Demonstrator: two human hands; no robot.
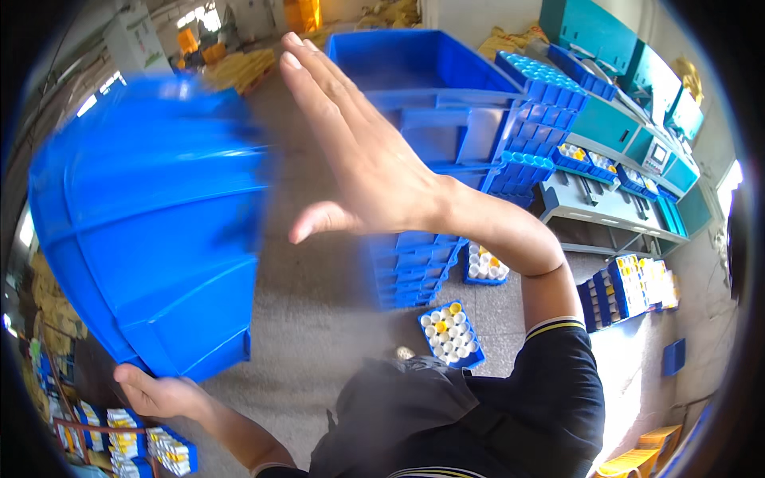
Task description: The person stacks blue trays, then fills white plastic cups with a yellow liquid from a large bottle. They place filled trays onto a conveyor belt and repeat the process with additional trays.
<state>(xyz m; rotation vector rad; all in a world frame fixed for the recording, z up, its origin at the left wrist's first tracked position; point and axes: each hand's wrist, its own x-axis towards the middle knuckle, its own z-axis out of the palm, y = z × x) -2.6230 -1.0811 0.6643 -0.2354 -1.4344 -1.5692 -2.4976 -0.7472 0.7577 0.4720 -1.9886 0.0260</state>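
A large blue plastic crate [159, 231] hangs tilted at the left, its upper edge smeared by motion. My left hand [159, 394] grips its lower edge, the thumb outside and the other fingers partly hidden. To the right of the crate, my right hand [362, 151] is raised with its fingers stretched out and its thumb apart. Nothing is in that hand, and a gap shows between it and the crate. Behind the right hand and forearm stands a tall stack of blue crates [478, 119]; the top one is upright, with its inside showing.
On the floor, a blue tray [479, 363] holds several white and yellow round pieces; another tray [466, 279] sits beside the stack. A teal machine [594, 123] with a grey bench [590, 203] stands at the right. More filled trays [171, 450] are at the lower left.
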